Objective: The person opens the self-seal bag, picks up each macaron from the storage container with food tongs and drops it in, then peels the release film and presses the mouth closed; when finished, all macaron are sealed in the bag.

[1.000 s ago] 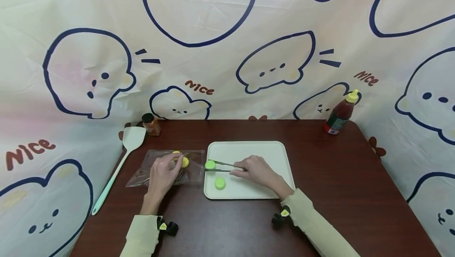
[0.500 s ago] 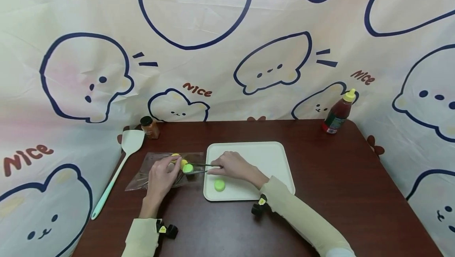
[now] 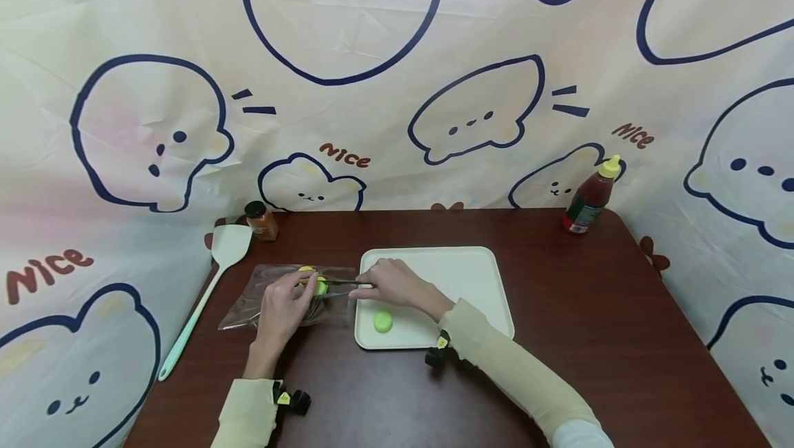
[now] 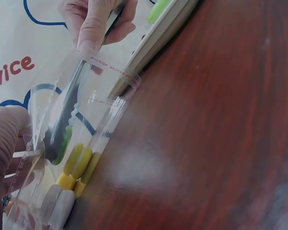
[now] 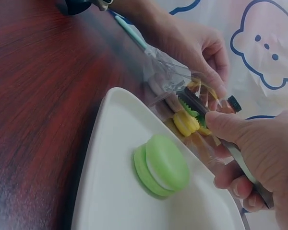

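Observation:
My left hand [image 3: 282,307] pinches the upper side of a clear plastic bag [image 3: 245,307] near its mouth, lifting it. Metal tongs [image 4: 69,108] are gripped in my right hand [image 3: 400,286], their tips inside the bag. Between the tips sits a green macaron [image 4: 63,146], partly hidden by the tongs. Deeper in the bag lie yellow macarons [image 4: 77,160] and a pale greyish one [image 4: 57,206]. Another green macaron [image 5: 165,163] rests on the white tray [image 3: 465,276], below my right hand.
A spatula [image 3: 229,245] with a pale green handle lies along the table's left edge. Behind the bag stands a small black-capped jar [image 3: 263,222]. A red sauce bottle [image 3: 589,200] with a yellow cap stands at the back right. A patterned curtain [image 3: 384,117] surrounds the table.
My right hand has moved left, carrying the green macaron in the tongs from the tray's left edge into the bag. The left hand has stayed at the bag.

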`<state>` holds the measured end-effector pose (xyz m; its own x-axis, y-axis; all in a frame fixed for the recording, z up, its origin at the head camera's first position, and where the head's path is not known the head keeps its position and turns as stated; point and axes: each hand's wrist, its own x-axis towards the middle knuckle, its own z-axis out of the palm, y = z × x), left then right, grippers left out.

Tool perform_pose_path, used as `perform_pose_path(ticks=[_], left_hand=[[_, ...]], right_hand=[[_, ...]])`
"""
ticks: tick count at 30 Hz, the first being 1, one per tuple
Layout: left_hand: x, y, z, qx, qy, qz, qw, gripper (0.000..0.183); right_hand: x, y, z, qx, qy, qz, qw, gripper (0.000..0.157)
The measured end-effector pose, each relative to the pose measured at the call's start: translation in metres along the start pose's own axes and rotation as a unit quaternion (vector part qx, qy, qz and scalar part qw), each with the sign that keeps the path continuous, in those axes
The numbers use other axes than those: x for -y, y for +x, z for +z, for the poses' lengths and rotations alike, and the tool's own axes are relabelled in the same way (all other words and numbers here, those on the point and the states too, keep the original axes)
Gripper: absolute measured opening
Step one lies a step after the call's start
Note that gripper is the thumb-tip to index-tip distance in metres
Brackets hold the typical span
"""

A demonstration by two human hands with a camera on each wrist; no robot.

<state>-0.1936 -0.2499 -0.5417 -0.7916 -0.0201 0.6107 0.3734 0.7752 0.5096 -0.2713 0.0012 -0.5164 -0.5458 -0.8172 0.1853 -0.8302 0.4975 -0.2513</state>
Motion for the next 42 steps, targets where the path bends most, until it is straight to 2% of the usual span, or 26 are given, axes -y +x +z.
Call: perform_pose_path(ticks=[9,23,34,42], left_hand=[[0.000,0.000,-0.001,0.001,0.001,-0.002,1.0000,0.011],[0.002,0.001,0.003,-0.022,0.000,0.015,0.9996,0.010],[0.000,0.001,0.005,-0.040,0.013,0.047,0.9980,0.011],[-0.003,0.001,0.005,-0.054,0.003,0.040,0.9977,0.012]], right_hand=[[0.003,0.009,0.006,-0.013,-0.021,-0.011,1.000,0.050],[0.008,0.021,0.010,-0.013,-0.046,-0.011,0.999,0.051],[0.014,0.031,0.013,-0.029,-0.025,0.011,0.999,0.044],[0.022,0.039,0.016,-0.024,-0.011,0.013,1.000,0.047]])
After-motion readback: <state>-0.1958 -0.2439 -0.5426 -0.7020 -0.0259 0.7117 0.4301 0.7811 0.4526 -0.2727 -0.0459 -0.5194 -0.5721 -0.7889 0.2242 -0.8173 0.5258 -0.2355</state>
